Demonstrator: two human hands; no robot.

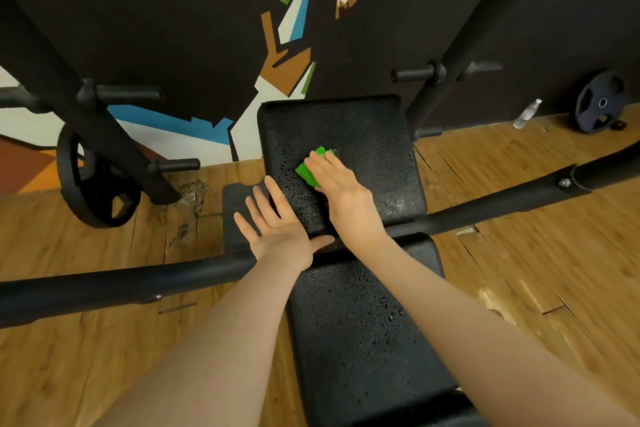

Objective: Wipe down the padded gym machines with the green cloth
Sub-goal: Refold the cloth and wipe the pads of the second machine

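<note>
A black padded bench runs away from me; its far pad (363, 128) is wet with droplets, as is the near pad (363, 333). The green cloth (310, 168) lies on the far pad's middle left. My right hand (337, 184) presses flat on the cloth with straight fingers, covering most of it. My left hand (277, 229) rests open, fingers spread, on the far pad's near left edge, thumb at the gap between the pads.
A black barbell bar (114, 284) crosses the bench between the pads. Black rack uprights (79, 87) with pegs stand left and right. A weight plate (97, 184) leans at left, another (601, 102) at far right by a water bottle (527, 113). The floor is wood.
</note>
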